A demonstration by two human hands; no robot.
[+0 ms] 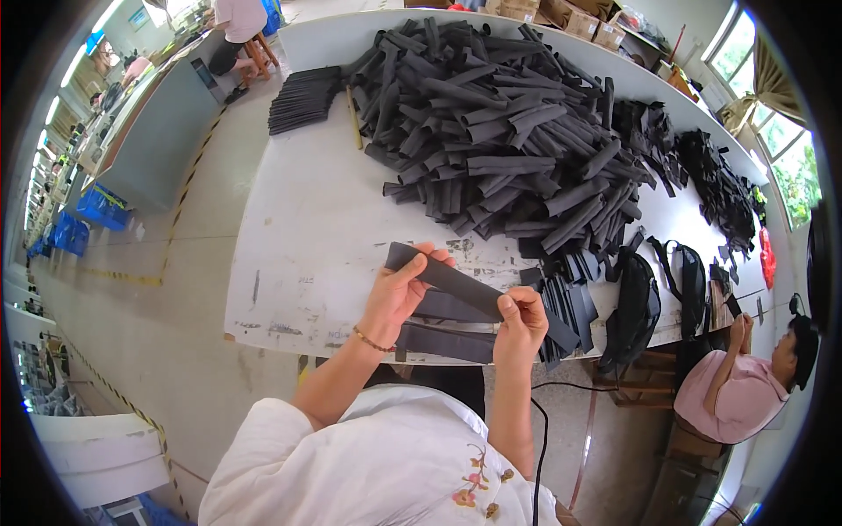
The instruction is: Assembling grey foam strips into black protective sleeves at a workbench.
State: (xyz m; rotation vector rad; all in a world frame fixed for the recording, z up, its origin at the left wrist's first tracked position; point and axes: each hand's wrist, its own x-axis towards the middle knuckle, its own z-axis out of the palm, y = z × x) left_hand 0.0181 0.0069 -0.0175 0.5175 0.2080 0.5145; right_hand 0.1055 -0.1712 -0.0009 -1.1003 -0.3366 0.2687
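Observation:
My left hand (396, 298) and my right hand (522, 323) hold a flat black fabric strip (449, 282) stretched between them over the table's near edge. The left fingers pinch its left end; the right thumb and fingers grip the other end. Beneath it, more flat black strips (445, 343) lie at the table edge. To the right of my right hand is a fanned stack of black strips (568, 296). Beyond both hands rises a large heap of curled black pieces (500, 114).
The white table (303, 228) carries a neat stack of black strips (303, 99), a yellowish stick (353, 117), more black pieces (719, 184) and black bags (633, 307). A co-worker in pink (732, 386) sits at right. A black cable (544, 430) hangs beside my right arm.

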